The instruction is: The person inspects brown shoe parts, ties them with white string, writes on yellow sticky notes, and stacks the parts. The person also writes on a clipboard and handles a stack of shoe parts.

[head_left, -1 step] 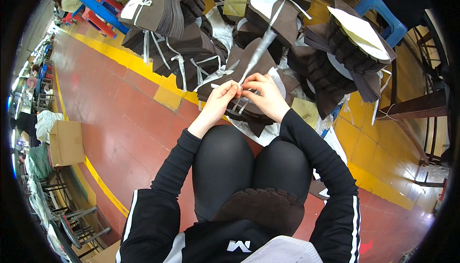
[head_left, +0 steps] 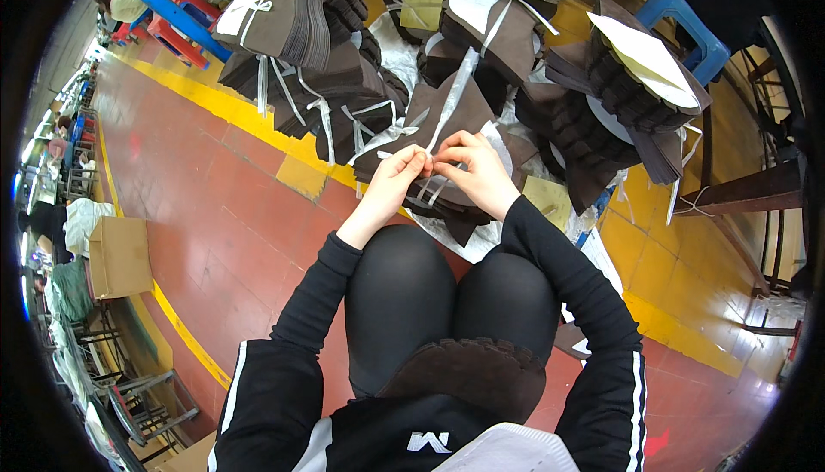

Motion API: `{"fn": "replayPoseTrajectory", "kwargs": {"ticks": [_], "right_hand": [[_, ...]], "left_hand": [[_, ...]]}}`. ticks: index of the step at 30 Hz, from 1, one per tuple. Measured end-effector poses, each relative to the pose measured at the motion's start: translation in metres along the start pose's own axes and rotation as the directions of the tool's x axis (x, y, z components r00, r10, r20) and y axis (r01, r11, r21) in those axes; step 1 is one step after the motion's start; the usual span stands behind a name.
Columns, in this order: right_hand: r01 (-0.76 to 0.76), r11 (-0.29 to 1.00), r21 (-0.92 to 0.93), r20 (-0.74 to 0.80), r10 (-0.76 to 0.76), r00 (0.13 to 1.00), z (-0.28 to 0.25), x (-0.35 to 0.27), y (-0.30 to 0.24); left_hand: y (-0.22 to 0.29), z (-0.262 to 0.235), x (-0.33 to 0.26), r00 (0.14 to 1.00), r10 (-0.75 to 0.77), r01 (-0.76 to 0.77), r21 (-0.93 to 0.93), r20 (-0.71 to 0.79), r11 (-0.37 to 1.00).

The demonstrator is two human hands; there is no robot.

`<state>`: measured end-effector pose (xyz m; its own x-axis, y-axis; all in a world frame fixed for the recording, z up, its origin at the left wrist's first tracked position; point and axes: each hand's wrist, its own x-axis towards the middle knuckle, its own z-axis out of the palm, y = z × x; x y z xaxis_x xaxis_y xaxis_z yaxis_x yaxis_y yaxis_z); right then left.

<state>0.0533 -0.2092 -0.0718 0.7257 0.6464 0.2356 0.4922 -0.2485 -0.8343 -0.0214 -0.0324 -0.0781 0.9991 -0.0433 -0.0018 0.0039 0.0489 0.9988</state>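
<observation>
My left hand (head_left: 397, 181) is closed in a pinch on a white strip (head_left: 449, 104), thin and ribbon-like. Fingertip to fingertip with it, my right hand (head_left: 474, 173) pinches the same strip, whose long end stands up beyond my fingers. Below lies a tied stack of dark brown cut pieces (head_left: 477, 113) with scalloped edges; my hands partly cover it. Whether a knot sits between the fingertips is too small to make out. Across my lap rests one dark brown piece (head_left: 468, 377) with a notched edge.
Tied brown stacks (head_left: 296, 29) stand at the far left, and others (head_left: 636, 76) at the right, some topped with pale sheets. A blue stool (head_left: 687, 29) is behind the right stacks. Red stools (head_left: 179, 38) and a cardboard box (head_left: 119, 257) are at left.
The free end of the white strip has swung and narrowed, now standing lower and less blurred above the stack. Both hands keep their place.
</observation>
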Motion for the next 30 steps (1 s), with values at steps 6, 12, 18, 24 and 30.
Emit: {"fn": "replayPoseTrajectory", "kwargs": {"ticks": [6, 12, 18, 24, 30], "right_hand": [[0.019, 0.995, -0.102, -0.081, -0.027, 0.996, -0.006, -0.003, -0.023], [0.116, 0.979, -0.166, -0.068, -0.129, 0.989, -0.004, 0.004, -0.013], [0.233, 0.934, -0.271, -0.063, -0.259, 0.964, -0.007, 0.005, -0.017], [0.138, 0.980, -0.143, -0.028, -0.144, 0.989, -0.003, 0.003, -0.011], [0.004, 0.998, -0.069, -0.104, -0.012, 0.994, -0.005, 0.002, -0.017]], "left_hand": [[0.010, 0.005, -0.001, 0.959, -0.094, 0.120, 0.082, -0.267, 0.989], [0.012, 0.000, 0.005, 0.964, 0.034, 0.053, 0.320, -0.263, 0.946], [0.008, 0.000, 0.006, 0.956, 0.010, 0.088, 0.318, -0.294, 0.944], [0.011, -0.004, 0.004, 0.975, -0.046, 0.136, 0.423, -0.216, 0.896], [0.006, -0.006, 0.004, 0.988, -0.152, 0.150, 0.135, 0.003, 0.979]]}}
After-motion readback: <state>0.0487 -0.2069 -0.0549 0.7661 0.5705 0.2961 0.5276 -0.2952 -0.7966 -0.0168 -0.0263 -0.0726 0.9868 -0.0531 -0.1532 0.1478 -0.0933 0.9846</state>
